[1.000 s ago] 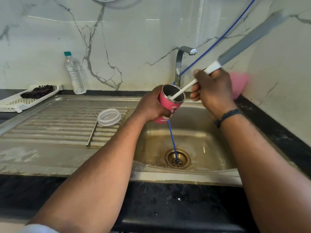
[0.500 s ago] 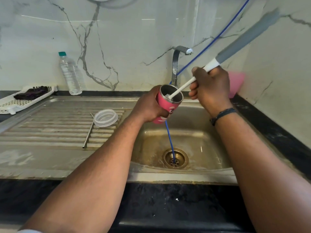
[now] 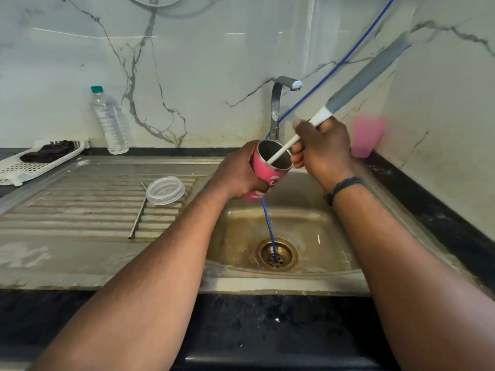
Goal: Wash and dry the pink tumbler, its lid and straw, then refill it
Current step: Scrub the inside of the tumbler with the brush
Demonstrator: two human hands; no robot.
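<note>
Head view: pink tumbler [image 3: 263, 174] in left-hand grip, mouth tilted up-right; right fingers [image 3: 297, 148] around brush [image 3: 348, 93].

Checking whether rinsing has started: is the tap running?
Off, it seems: no stream falls from the tap spout onto the pink tumbler.

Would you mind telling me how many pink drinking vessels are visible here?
2. The pink tumbler is held by the left hand over the sink. A pink plastic cup stands on the counter in the right corner. None other shows.
</note>
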